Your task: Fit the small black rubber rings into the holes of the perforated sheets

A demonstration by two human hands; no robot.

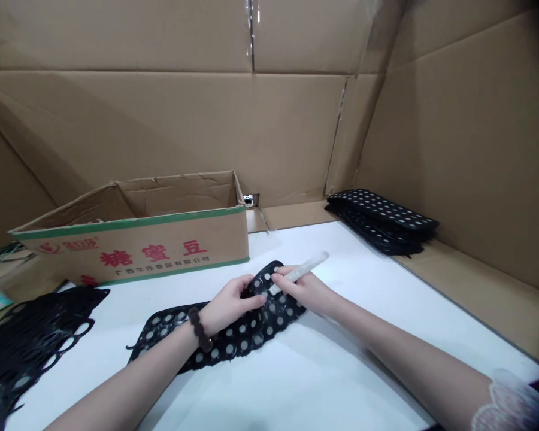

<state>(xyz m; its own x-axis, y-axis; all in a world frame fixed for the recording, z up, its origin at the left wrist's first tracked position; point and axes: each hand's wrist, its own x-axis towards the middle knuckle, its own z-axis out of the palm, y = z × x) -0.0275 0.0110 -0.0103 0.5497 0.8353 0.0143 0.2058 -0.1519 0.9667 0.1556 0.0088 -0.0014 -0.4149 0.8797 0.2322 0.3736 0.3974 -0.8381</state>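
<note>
A black sheet with rows of round holes [242, 341] lies across the white tabletop, its right end lifted and bent. My left hand [233, 304] grips that sheet near its raised part, thumb on top and the other fingers partly hidden behind it. In my right hand [303, 288] is a white pen-like tool [308, 266], slanting up to the right. Its lower end meets the sheet close to my left thumb. What the tip does there is too small to make out.
An open cardboard box [179, 239] with red lettering stands at the back left. Black perforated scraps [31, 335] are heaped at the left. Similar black perforated sheets [381, 218] are stacked at the back right. Cardboard walls [184, 120] enclose the white table [341, 371].
</note>
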